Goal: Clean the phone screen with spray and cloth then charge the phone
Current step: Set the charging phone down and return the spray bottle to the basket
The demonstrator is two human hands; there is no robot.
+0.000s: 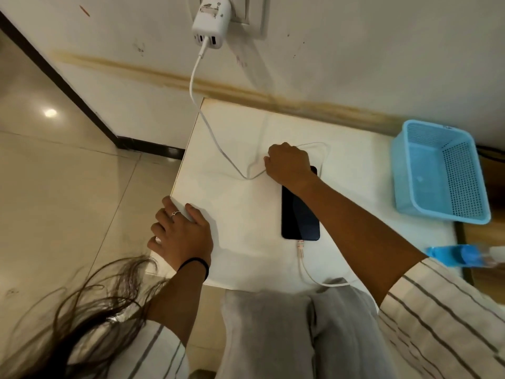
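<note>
Lying plugged-in phone [300, 214], cable [207, 124] looping past, blue basket [437, 170] beside

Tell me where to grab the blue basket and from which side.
Grip the blue basket by its near left rim, coming from above. It stands upright and open-topped at the table's right edge, with a flared lip that fingers could hook over. That side faces the free tabletop; the wall lies behind it. It looks empty, so probably light.

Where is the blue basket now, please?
In the head view the blue basket stands on the white table at its right edge, near the wall, right of the phone.
</note>
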